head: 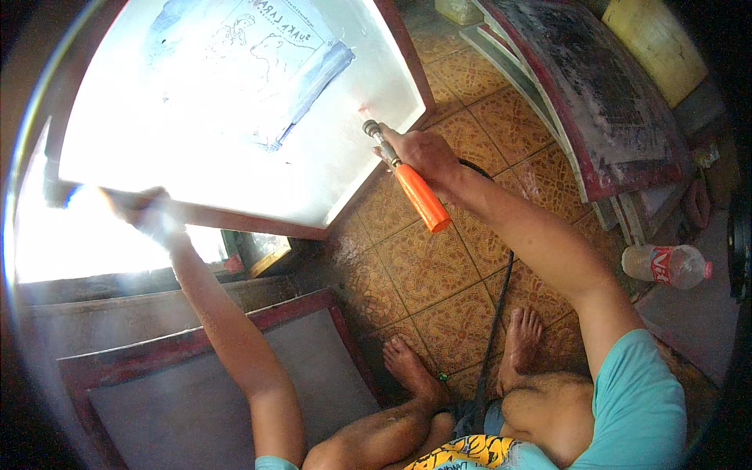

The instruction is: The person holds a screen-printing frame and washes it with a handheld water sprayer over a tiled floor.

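A large silk-screen printing frame (376,200) is tilted up before me, its mesh brightly backlit. The mesh carries a blue-stained stencil (282,64) with line drawings, one of a bear, and reversed writing. My left hand (150,214) holds the frame's lower left edge; glare washes out its fingers. In my right hand (426,150) is a spray gun (385,144) with a metal nozzle and an orange cylindrical part (422,197). Its nozzle faces the lower right of the mesh, where a small reddish patch (364,110) shows. A black hose (499,305) runs from near my right hand down between my feet.
Another framed screen (235,376) leans at the lower left, close to my legs. Several stacked frames (617,111) stand at the right. Beside them lies a plastic bottle (670,265) with a red cap. Wet patterned tiles (435,264) cover the floor under my bare feet.
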Motion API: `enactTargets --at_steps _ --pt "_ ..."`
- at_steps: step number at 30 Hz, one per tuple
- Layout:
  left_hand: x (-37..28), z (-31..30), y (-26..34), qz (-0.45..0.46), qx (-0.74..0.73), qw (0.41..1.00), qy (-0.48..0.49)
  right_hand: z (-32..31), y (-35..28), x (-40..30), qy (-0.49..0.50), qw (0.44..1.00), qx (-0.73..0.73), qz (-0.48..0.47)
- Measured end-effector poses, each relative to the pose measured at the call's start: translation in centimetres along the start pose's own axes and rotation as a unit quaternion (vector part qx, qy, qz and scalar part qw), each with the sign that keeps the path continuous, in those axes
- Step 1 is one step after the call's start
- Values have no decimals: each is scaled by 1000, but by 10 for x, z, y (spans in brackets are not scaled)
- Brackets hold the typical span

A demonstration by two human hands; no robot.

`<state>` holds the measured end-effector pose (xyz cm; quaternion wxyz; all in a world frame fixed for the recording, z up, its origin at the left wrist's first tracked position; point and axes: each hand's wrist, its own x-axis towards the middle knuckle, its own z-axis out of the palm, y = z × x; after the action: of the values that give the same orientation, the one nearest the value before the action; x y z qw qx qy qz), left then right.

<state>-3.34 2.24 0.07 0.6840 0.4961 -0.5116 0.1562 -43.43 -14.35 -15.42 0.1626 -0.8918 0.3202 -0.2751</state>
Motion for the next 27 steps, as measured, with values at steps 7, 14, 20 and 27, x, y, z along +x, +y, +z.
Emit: enactTargets --at_steps 7,14,20,27 --pt "2 -3 0 -3 -19 1000 -10 0 1 1 -12 999 -34 -12" --pt "0 2 5 28 16 999 2 0 1 0 12 1000 3 -16" --pt "-4 13 18 62 50 997 6 1 -1 -3 -4 1000 -11 1" --pt "12 -19 -27 -21 -11 999 32 0 1 -2 1 1000 -20 -17"
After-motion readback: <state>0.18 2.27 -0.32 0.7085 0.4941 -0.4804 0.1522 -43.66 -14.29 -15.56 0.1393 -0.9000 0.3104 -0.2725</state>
